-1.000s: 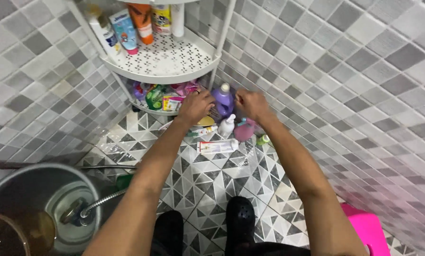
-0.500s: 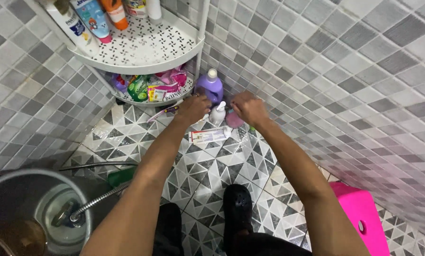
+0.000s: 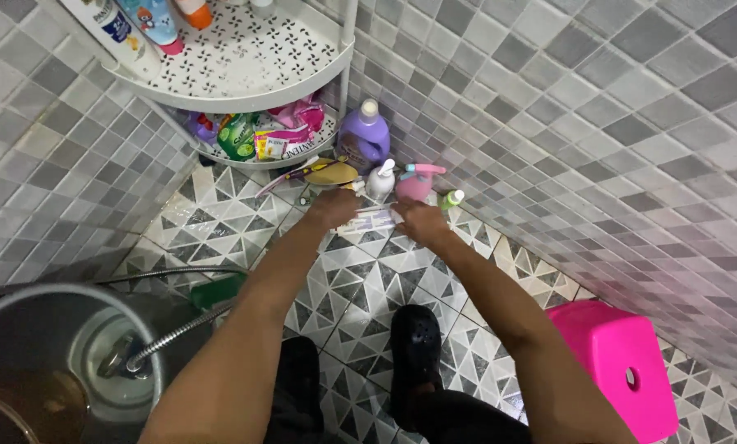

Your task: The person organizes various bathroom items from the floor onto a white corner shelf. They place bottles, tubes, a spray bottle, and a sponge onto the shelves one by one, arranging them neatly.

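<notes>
While flat on tiles, white tube (image 3: 374, 219) between both grips.

arms: both bare from the shoulder down, no sleeves showing
left hand (image 3: 333, 205): bare, no glove, ring or watch visible
right hand (image 3: 416, 222): bare, no glove, ring or band visible at the wrist
footwear: black clog-style shoe (image 3: 418, 349) with small round vent holes across the rounded toe, below the hands; a second black shoe (image 3: 296, 382) beside it, partly hidden by the left arm
legs: dark clothing at the bottom edge, detail unclear
</notes>
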